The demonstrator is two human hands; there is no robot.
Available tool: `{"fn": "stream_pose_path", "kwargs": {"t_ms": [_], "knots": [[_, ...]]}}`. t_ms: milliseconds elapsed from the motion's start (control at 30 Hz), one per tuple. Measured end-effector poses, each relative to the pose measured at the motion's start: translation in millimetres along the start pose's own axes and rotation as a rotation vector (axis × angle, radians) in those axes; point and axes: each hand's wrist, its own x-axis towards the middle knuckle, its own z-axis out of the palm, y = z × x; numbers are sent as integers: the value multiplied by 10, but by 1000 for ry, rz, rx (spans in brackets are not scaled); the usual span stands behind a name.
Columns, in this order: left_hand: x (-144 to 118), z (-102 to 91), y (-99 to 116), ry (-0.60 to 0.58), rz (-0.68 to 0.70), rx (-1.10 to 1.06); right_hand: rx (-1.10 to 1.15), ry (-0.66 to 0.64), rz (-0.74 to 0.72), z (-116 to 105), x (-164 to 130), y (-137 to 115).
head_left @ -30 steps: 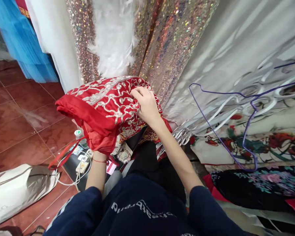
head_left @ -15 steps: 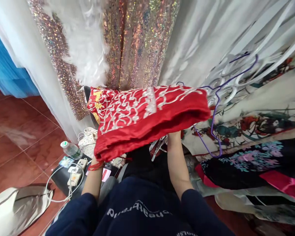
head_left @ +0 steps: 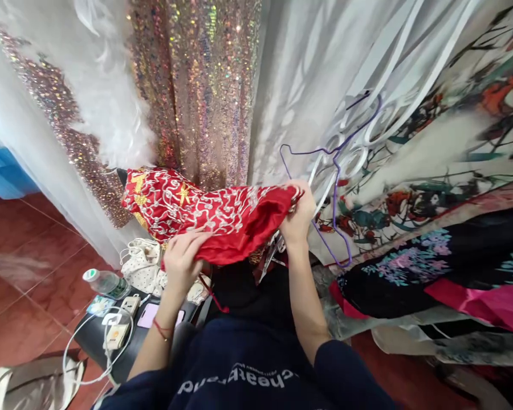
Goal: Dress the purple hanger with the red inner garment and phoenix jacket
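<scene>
Stretched out in front of me is a red garment (head_left: pixel 222 210) with white and gold embroidery and a plain red hem. My left hand (head_left: pixel 183 259) is closed on its near left edge, fingers lying over the cloth and the thumb hidden. At the right end, my right hand (head_left: pixel 298 213) grips the bunched edge. The open end of the cloth gapes between my hands. Just behind my right hand hangs a purple wire hanger (head_left: pixel 337 165), with no garment on it.
At left, a dark stool (head_left: pixel 123 367) carries a plastic bottle (head_left: pixel 106 283), a dotted white pouch (head_left: pixel 143 265), a power strip (head_left: pixel 117 336) with a white cable, and a pink phone (head_left: pixel 149 315). Sequinned fabric (head_left: pixel 209 85) hangs ahead. A floral black garment (head_left: pixel 393 267) lies right.
The garment has been drawn in and lowered, its right end gathered up. Both my hands, hidden under the cloth before, now show gripping its edges. The view has shifted to the right.
</scene>
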Motion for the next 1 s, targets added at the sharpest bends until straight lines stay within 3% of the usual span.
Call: {"fn": "stream_pose_path", "kwargs": {"t_ms": [67, 133, 300, 433, 533, 633, 700, 800, 900, 1000], "knots": [[19, 55, -91, 104, -26, -26, -25, 49, -18, -201, -107, -119], [89, 134, -102, 178, -62, -30, -115, -29, -166, -384, -237, -202], [483, 516, 183, 118, 70, 17, -419, -182, -489, -806, -458, -66], [895, 919, 327, 110, 34, -10, -568, -219, -534, -1176, -498, 210], [1177, 1242, 329, 97, -50, -151, -626, -187, -507, -1395, -536, 351], [1387, 1579, 318, -82, -94, -437, -636, -163, -506, -1521, -637, 443], [1493, 1784, 327, -245, -82, -604, -592, -193, -582, -1573, -725, 492], [1615, 2030, 362, -394, -43, -735, -488, -325, -702, -1626, -821, 545], [1660, 2226, 389, -499, -32, -844, -438, -507, -718, -1641, -832, 591], [1601, 2418, 363, -652, -89, -1033, -497, -561, -754, -1650, -821, 701]]}}
